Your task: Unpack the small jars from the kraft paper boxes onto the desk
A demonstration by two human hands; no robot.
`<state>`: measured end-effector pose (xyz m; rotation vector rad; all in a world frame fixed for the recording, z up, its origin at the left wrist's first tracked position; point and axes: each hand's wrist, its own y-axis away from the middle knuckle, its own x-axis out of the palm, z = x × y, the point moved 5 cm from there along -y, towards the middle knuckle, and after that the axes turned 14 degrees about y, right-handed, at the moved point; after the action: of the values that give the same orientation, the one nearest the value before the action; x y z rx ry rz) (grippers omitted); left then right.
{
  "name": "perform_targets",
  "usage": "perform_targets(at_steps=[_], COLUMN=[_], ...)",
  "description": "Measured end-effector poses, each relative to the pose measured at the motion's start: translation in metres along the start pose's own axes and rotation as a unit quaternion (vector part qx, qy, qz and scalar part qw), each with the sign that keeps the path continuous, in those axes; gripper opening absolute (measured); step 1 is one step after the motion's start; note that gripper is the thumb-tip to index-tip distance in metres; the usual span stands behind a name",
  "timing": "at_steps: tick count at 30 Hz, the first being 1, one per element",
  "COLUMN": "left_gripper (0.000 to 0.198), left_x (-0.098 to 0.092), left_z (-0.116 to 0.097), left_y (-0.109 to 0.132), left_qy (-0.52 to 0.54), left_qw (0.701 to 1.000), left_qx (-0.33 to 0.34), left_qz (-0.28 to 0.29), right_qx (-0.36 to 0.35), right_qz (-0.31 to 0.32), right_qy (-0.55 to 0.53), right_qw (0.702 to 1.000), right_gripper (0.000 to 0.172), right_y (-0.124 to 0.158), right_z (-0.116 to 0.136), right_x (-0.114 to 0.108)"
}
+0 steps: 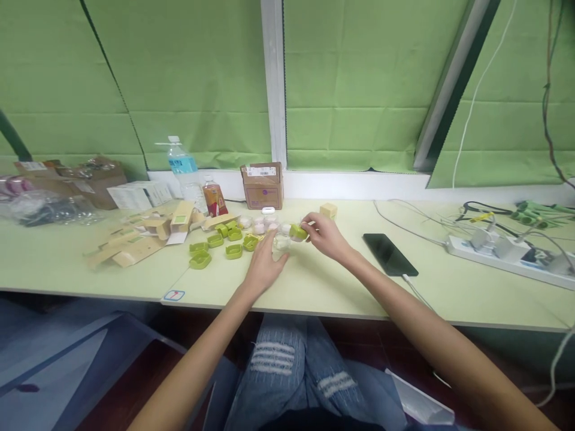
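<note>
My right hand [324,235] pinches a small green piece [297,231] between thumb and fingers, above the pale tabletop. Just left of it, my left hand [266,266] has its thumb and fingers apart, beside a clear, glassy-looking item [281,242]. Whether its fingertips touch that item is too small to tell. Several green square cups [200,259] lie to the left of my left hand. Behind the hands sit several pale pinkish round pieces [259,225] and a white case [268,211]. A small yellow box [328,211] stands behind my right hand.
Opened cardboard packaging [139,248] is heaped at the left, near a water bottle [184,170] and an orange-labelled bottle [214,196]. A brown box [263,187] stands at the back. To the right lie a black phone [390,254] on a cable and a power strip [516,263].
</note>
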<state>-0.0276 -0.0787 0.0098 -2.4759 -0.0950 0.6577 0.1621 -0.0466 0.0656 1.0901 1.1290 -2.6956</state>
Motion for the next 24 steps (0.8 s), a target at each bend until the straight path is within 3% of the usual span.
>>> perform_targets(at_steps=[4, 7, 11, 14, 17, 21, 24], left_gripper=[0.077, 0.076, 0.068, 0.077, 0.085, 0.073, 0.079], left_x=[0.004, 0.001, -0.002, 0.003, 0.007, 0.003, 0.008], left_z=[0.007, 0.009, 0.007, 0.006, 0.004, -0.001, -0.002], left_y=[-0.002, -0.003, -0.002, -0.001, -0.001, 0.000, 0.002], left_qy=[-0.006, -0.007, -0.006, 0.012, 0.047, 0.027, 0.032], left_qw=[0.999, 0.997, 0.998, 0.998, 0.997, 0.999, 0.999], left_qx=[-0.031, -0.068, -0.065, -0.055, -0.047, -0.028, -0.024], left_qz=[0.029, 0.025, -0.008, 0.012, 0.033, -0.009, 0.018], right_qx=[-0.059, -0.061, -0.007, 0.001, 0.002, 0.016, 0.035], right_qz=[0.038, 0.040, -0.007, -0.011, -0.009, -0.006, -0.003], right_qy=[0.086, 0.074, 0.017, 0.030, 0.048, 0.089, 0.098], right_qw=[0.994, 0.995, 1.000, 0.999, 0.999, 0.996, 0.995], right_gripper=[0.016, 0.016, 0.017, 0.015, 0.014, 0.013, 0.013], right_y=[-0.032, -0.040, -0.031, -0.022, -0.016, -0.013, -0.012], right_z=[0.003, -0.003, -0.020, -0.027, -0.025, -0.018, -0.016], right_x=[0.015, 0.028, 0.031, 0.028, 0.023, 0.020, 0.014])
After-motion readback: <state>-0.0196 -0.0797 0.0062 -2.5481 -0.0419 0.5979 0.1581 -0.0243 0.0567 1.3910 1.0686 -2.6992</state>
